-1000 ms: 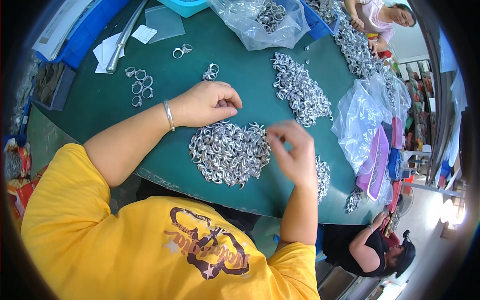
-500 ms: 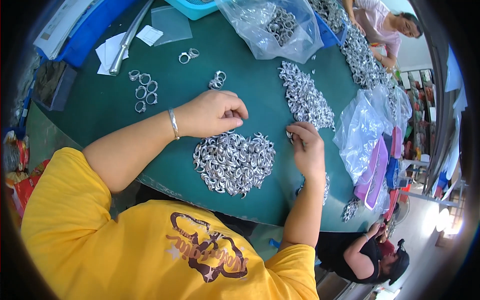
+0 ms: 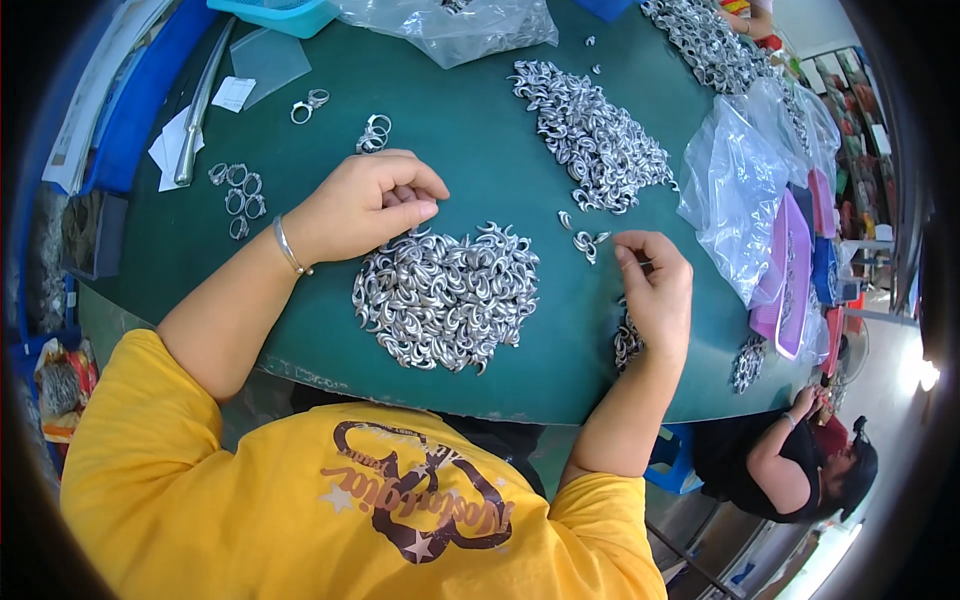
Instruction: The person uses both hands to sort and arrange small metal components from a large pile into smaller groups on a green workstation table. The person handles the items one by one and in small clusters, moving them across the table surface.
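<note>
My left hand (image 3: pixel 385 200) is curled, thumb against the fingers, just over the far left edge of a heap of small silvery crescent-shaped metal pieces (image 3: pixel 448 300). Whatever those fingers may hold is hidden. To the right, my right hand (image 3: pixel 655 290) has thumb and forefinger drawn together above the green table; anything between them is too small to make out. Several loose crescent pieces (image 3: pixel 588 245) lie just left of its fingertips. Beyond them spreads a second heap of crescents (image 3: pixel 595 135). A smaller group of pieces (image 3: pixel 626 340) is partly covered by my right wrist.
Rings (image 3: pixel 240 195) stand in a cluster at left, with more rings (image 3: pixel 374 133) beyond my left hand. A tapered metal rod (image 3: pixel 192 130) lies on paper. Plastic bags (image 3: pixel 735 190) and a purple tray (image 3: pixel 785 275) line the right. A person in black (image 3: pixel 770 455) sits at lower right.
My right hand has drawn back from the loose pieces beside the far heap, leaving them in plain sight. My left hand keeps its curled pose by the near heap. The whole view has shifted.
</note>
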Tool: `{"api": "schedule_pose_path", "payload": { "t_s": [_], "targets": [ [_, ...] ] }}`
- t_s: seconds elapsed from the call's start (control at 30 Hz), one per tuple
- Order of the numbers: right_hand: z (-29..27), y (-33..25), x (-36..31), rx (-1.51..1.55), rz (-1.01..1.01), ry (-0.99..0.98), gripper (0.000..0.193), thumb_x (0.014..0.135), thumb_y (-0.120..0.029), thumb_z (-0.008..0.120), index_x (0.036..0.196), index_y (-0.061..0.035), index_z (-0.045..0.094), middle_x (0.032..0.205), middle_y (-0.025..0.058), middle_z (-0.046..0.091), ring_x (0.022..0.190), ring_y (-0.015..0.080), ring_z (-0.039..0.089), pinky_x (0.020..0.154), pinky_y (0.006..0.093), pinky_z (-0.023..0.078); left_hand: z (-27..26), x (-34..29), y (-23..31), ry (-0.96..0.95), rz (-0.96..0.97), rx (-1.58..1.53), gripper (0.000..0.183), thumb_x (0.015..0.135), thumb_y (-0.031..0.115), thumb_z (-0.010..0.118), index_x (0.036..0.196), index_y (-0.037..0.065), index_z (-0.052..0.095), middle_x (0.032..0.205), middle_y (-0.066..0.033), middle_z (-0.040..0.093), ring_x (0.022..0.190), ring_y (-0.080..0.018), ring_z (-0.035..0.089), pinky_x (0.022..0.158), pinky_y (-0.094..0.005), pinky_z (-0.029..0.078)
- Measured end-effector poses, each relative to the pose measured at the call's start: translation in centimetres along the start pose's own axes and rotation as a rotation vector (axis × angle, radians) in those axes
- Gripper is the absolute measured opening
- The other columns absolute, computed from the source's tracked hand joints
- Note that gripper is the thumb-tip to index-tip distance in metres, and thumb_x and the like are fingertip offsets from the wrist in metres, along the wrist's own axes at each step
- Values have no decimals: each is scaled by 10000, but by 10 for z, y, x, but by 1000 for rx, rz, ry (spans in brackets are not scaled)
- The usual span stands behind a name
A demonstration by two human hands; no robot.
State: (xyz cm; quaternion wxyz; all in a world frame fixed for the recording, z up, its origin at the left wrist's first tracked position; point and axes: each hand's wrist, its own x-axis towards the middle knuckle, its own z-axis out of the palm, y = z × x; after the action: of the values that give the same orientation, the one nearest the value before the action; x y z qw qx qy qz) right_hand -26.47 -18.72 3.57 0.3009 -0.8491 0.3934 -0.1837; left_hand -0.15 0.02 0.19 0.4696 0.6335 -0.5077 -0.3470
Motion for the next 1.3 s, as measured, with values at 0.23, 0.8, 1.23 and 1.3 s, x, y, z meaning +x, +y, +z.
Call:
{"api": "schedule_pose_path", "payload": {
  "t_s": [0.23,0.8,1.23,1.3],
  "targets": [
    [6,-5,0,-80,-91,-120,71,762,-10,673,830,3,687,797,146,643,696,308,634,648,363,503,-2,-1,-4,-38,-4,11,130,883,50,646,1007,13,660,913,-14,604,776,-55,575,698,-196,471],
    [-32,16,-12,-253,7,9,62,750,-27,677,808,-36,700,795,127,616,765,332,612,695,411,493,-1,2,1,-38,-11,12,139,884,50,650,1010,-7,657,916,-21,603,776,-59,576,694,-197,473],
    [-8,12,1,-82,-107,76,95,740,77,638,804,7,632,830,153,628,774,329,620,682,382,494,-1,0,-3,-39,-5,5,137,889,26,634,1019,-12,655,915,-20,592,763,-53,563,682,-188,456],
    [-8,9,2,-96,-85,164,95,744,81,631,805,8,627,824,155,623,768,333,617,679,383,491,-2,-1,-3,-39,0,22,138,888,26,636,1020,-12,655,915,-20,592,764,-53,563,684,-189,456]
  ]
}}
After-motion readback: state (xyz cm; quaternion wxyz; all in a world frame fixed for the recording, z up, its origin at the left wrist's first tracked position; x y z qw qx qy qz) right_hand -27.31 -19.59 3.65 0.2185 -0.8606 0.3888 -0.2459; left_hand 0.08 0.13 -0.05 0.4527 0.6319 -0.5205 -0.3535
